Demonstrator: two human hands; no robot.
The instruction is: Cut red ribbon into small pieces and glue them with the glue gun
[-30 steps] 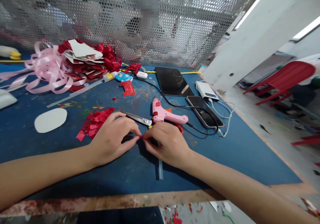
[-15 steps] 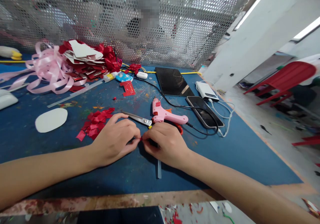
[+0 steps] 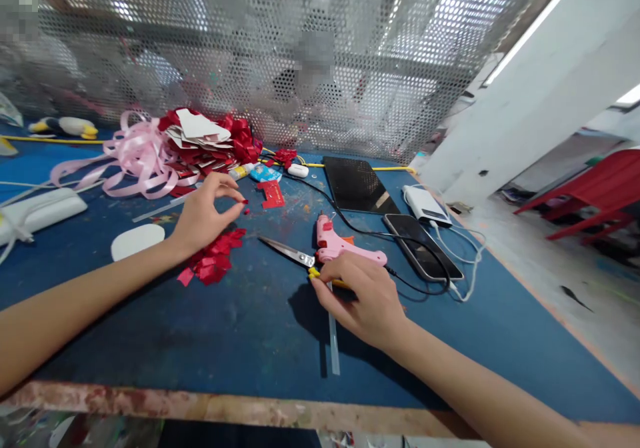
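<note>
My left hand (image 3: 207, 211) is raised over the left part of the table, thumb and forefinger pinching a tiny red folded piece (image 3: 245, 201). Just below it lies a heap of red ribbon pieces (image 3: 215, 258). My right hand (image 3: 365, 295) hovers by the scissors (image 3: 290, 251), its thumb and forefinger slightly apart near their yellow handle part; nothing shows between them. Beyond that hand lies a pink glue gun (image 3: 345, 245). A clear glue stick (image 3: 334, 348) sticks out toward me from under the right hand. Another tiny red piece (image 3: 247, 212) sits on the table.
Pink ribbon (image 3: 140, 155) and stacked white-and-red card pieces (image 3: 200, 131) lie at the back left. A white oval card (image 3: 137, 240) is left of my hand. At right are a phone (image 3: 423, 245), power bank (image 3: 425, 205), black tablet (image 3: 355, 181) and cables. Perforated metal (image 3: 240, 68) stands behind.
My hands have parted. The left moved up and left with the tiny red piece; the right moved right and slightly down toward the scissors' handle. The view has shifted a little.
</note>
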